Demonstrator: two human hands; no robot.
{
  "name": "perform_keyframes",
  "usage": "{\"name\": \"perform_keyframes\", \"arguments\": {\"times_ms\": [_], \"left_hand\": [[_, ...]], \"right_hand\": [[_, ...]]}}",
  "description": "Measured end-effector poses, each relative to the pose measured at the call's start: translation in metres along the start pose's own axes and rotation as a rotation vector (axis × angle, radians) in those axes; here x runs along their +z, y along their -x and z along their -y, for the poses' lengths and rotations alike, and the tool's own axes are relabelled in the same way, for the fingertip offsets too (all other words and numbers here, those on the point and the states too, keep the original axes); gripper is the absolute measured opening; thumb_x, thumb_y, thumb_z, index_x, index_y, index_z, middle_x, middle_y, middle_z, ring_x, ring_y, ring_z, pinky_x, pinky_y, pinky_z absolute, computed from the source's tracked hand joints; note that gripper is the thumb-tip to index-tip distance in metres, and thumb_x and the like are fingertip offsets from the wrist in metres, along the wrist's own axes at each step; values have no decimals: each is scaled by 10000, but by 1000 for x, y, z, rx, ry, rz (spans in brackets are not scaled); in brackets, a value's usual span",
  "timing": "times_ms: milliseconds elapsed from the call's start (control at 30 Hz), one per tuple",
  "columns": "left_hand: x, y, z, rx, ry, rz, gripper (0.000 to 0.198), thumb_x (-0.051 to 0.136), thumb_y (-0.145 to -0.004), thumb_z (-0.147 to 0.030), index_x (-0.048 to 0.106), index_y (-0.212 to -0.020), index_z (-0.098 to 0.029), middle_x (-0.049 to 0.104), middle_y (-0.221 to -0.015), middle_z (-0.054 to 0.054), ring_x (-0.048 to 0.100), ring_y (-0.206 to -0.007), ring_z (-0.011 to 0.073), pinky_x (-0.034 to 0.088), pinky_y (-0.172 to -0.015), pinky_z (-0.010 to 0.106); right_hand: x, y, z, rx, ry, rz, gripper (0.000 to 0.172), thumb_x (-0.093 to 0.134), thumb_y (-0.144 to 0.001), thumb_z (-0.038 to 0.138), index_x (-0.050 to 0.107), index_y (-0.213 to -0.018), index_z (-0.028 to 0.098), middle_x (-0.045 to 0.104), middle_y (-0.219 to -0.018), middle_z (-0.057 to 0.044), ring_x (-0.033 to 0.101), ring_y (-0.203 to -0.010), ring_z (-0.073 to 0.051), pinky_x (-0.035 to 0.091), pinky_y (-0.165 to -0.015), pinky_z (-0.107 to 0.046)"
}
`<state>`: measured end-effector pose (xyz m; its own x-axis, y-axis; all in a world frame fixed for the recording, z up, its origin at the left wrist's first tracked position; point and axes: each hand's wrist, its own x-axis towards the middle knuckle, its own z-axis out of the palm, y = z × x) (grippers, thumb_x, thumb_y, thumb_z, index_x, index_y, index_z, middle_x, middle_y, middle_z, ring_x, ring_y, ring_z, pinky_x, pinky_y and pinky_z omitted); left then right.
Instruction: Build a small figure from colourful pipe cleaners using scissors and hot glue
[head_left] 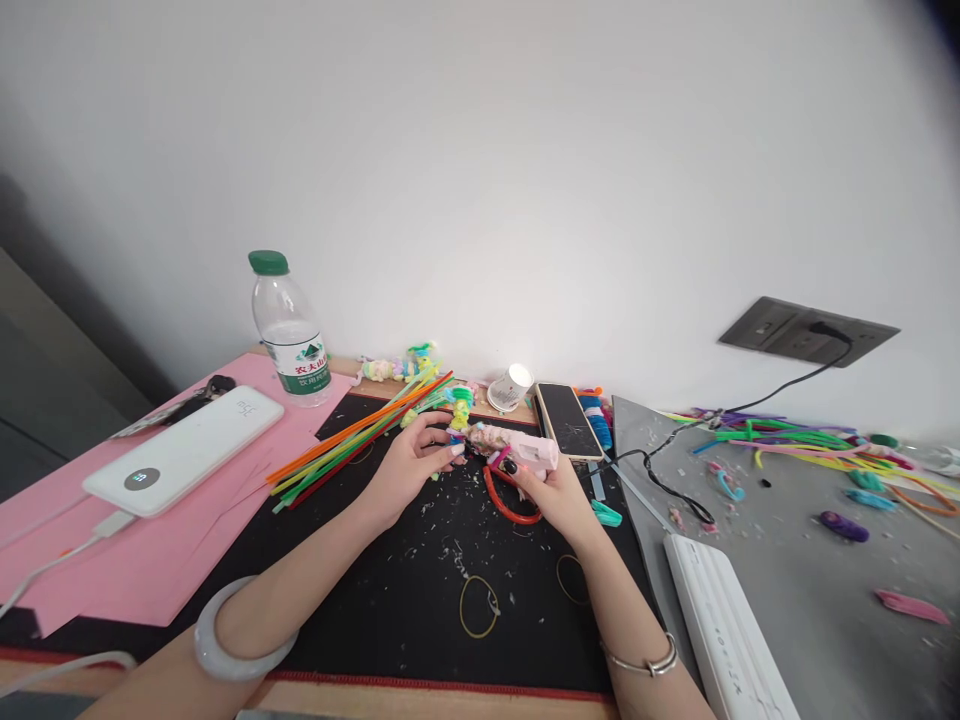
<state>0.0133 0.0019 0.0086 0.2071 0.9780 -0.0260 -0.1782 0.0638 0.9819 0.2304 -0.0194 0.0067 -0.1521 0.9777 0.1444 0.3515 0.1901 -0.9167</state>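
My right hand (551, 490) is closed round a pink glue gun (525, 455), its nozzle pointing left at a small fuzzy pastel craft piece (472, 435). My left hand (416, 455) pinches that craft piece from the left. Both hands hover over a black mat (405, 590). A bundle of coloured pipe cleaners (352, 435) lies just left of my left hand. A red loop (506, 505) rests under the right hand. The gun's black cord (667, 485) runs right toward a wall socket (806, 332).
A water bottle (289, 330) stands at the back left, beside a white power bank (184, 450) on pink paper (90, 540). A phone (566, 420) and a small white cup (510, 388) lie behind the hands. A white keyboard (724, 625), loose pipe cleaners (787, 440) and clips lie on the grey mat at right. Rubber bands (480, 607) lie near me.
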Motion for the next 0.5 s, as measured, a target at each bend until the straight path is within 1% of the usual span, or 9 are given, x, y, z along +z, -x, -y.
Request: {"name": "perform_keyframes", "arguments": {"times_ms": [100,200,300,367,500], "left_hand": [[0,1,-1,4,-12,-8,496,731,-700,-329,493,-1113,-193,611,-869,-6,664,-746,156,486,-692,278],[0,1,-1,7,-12,-14,495,732,-697,-329,495,-1110,-193,606,-857,-12,665,-744,157,490,-698,282],[0,1,-1,23,-4,-28,492,734,-695,-324,499,-1107,-192,605,-844,-14,659,-736,153,490,-694,280],[0,1,0,29,3,-34,484,733,-699,-318,501,-1105,-192,604,-832,-16,654,-730,146,490,-688,270],[-2,0,2,26,15,-37,486,734,-702,-311,499,-1111,-192,598,-819,-21,654,-726,139,489,-676,255]], "right_hand": [[0,0,3,-10,15,2,268,601,-820,342,670,-966,128,628,-715,-26,489,-599,-137,404,-544,-242],[-1,0,6,-40,38,-4,269,601,-816,306,671,-1009,132,664,-819,-53,548,-705,-170,446,-617,-260],[-1,0,5,-69,48,-11,298,595,-826,311,661,-1061,141,673,-904,-65,562,-750,-177,464,-671,-278],[-1,0,3,-71,53,-17,310,588,-833,330,658,-1069,141,669,-903,-64,553,-718,-165,466,-652,-275],[-1,-1,0,-46,75,-24,306,586,-831,347,666,-1023,124,653,-829,-55,513,-637,-142,445,-573,-252]]}}
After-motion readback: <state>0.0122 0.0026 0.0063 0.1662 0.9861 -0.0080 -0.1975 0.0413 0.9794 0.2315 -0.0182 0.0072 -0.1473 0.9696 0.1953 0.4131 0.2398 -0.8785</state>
